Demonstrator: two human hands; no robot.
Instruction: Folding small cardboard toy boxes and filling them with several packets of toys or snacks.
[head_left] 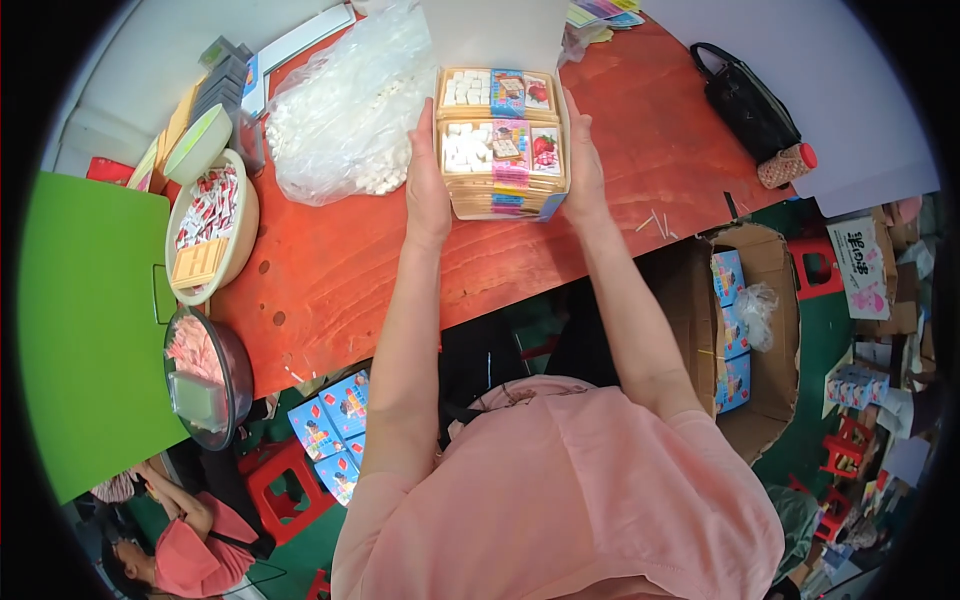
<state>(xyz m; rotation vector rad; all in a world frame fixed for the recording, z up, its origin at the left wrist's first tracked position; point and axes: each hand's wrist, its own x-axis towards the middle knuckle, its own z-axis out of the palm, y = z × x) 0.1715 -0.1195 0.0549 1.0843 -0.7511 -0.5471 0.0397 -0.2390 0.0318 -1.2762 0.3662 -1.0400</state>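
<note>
An open cardboard box (pixel 497 38), its white lid flap raised at the back, is between my hands over the table. Stacked wooden-edged packs (pixel 505 150) fill it, showing white marshmallow-like pieces and cards printed with strawberries. My left hand (pixel 428 195) presses along the box's left side, while my right hand (pixel 584 165) grips the right side. Fingertips of both hands are partly hidden. Nearest my left hand lies a clear plastic bag (pixel 335 110) of small white pieces.
On the left are a cream basin (pixel 247 225) of small red-and-white packets and a dark bowl (pixel 238 385) of pink packets. A black pouch (pixel 745 100) and a red-capped jar (pixel 785 167) sit far right. Below stand a carton (pixel 765 425) of blue boxes and a red stool (pixel 285 495); a person sits lower left.
</note>
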